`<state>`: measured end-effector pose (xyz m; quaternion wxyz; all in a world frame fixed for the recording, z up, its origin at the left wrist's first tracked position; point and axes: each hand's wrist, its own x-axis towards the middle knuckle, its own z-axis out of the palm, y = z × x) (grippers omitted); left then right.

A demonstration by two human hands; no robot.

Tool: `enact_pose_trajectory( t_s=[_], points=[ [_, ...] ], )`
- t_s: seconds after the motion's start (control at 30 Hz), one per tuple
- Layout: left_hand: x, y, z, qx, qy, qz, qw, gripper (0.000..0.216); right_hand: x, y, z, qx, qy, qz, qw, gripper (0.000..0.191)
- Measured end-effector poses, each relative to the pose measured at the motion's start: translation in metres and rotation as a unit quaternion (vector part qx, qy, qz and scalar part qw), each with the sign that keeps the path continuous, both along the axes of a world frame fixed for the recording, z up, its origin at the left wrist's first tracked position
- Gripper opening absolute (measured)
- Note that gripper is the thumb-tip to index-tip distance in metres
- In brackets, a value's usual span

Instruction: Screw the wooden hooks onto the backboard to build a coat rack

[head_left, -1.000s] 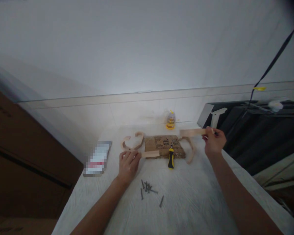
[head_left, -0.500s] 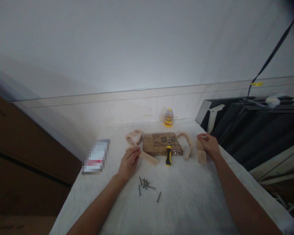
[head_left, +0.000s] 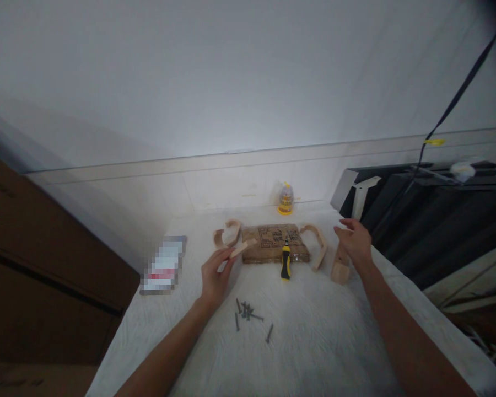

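My left hand (head_left: pixel 215 274) pinches a short pale wooden strip (head_left: pixel 243 248) and holds it tilted above the table, close to a curved wooden piece (head_left: pixel 227 234). My right hand (head_left: pixel 354 242) hovers with fingers spread over a second wooden strip (head_left: pixel 339 268), which lies on the table's right side; whether the hand touches it is unclear. Between the hands lie a brown patterned board (head_left: pixel 275 242) and a black and yellow screwdriver (head_left: pixel 286 264). Another curved wooden piece (head_left: pixel 318 245) rests right of the board.
Several dark screws (head_left: pixel 248 315) lie scattered on the white cloth-covered table (head_left: pixel 314 342). A small yellow-based jar (head_left: pixel 286 199) stands by the wall. A flat packet (head_left: pixel 163 264) sits at the left edge. Dark furniture (head_left: pixel 430 220) borders the right side.
My right hand brought its strip down from the air to the table and opened over it. My left hand lifted and turned its strip, its far end now pointing up toward the board.
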<state>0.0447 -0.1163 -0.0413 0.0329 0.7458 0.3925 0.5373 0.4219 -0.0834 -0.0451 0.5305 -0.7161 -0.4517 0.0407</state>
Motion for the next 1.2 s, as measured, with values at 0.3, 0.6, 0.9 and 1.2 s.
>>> enact_pose_trajectory(
  t_s=[0.3,0.6,0.9,1.2],
  points=[
    [0.014,-0.018,0.01,-0.023,0.048,-0.061,0.997,0.045,-0.097,-0.04,0.05,0.018,0.024,0.328,0.944,0.045],
    [0.033,-0.037,0.008,-0.043,0.186,-0.213,0.958,0.077,-0.179,-0.07,0.03,0.041,0.253,0.509,0.822,0.028],
    [0.011,-0.019,-0.002,-0.096,0.038,-0.214,0.971,0.025,-0.145,-0.057,0.027,0.136,0.229,0.331,0.905,0.035],
    [0.02,-0.015,0.011,-0.571,-0.129,-0.308,0.75,0.038,-0.17,-0.069,0.031,0.03,0.036,0.42,0.906,0.018]
  ],
)
